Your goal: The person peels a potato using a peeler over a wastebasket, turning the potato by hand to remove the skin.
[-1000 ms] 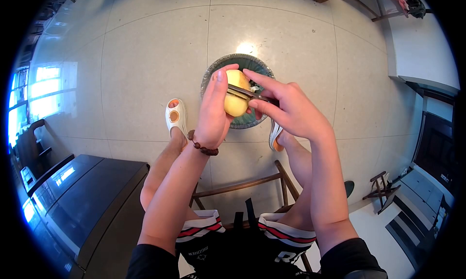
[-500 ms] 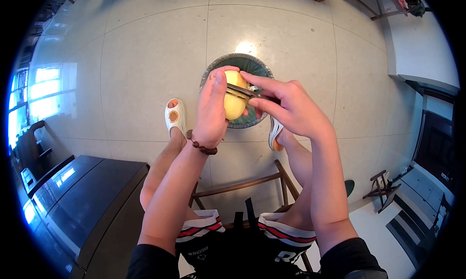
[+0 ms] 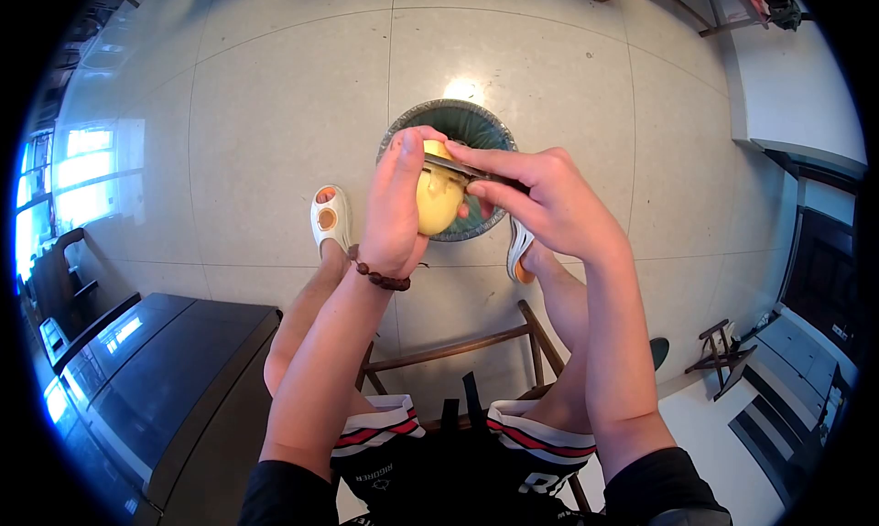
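Note:
A pale yellow, peeled-looking fruit or vegetable [image 3: 439, 202] rests in my left hand [image 3: 396, 196], whose fingers wrap round its far side and whose thumb lies along its left. My right hand [image 3: 540, 196] grips a dark peeler [image 3: 472, 171] by its handle. The peeler's head lies across the upper part of the yellow surface. Both hands are above a round bin [image 3: 399, 121] with a dark green lining, and they hide part of its opening.
Wooden chair rungs [image 3: 449, 350] cross the floor between my legs. A white sandal [image 3: 330, 216] is left of the bin, another [image 3: 520, 251] at its right. A dark glossy cabinet [image 3: 156, 370] stands at lower left, a small wooden stool [image 3: 721, 357] at right.
The yellow piece has tilted and shifted slightly down and left in my left hand. The peeler's head has moved a little up and left across it.

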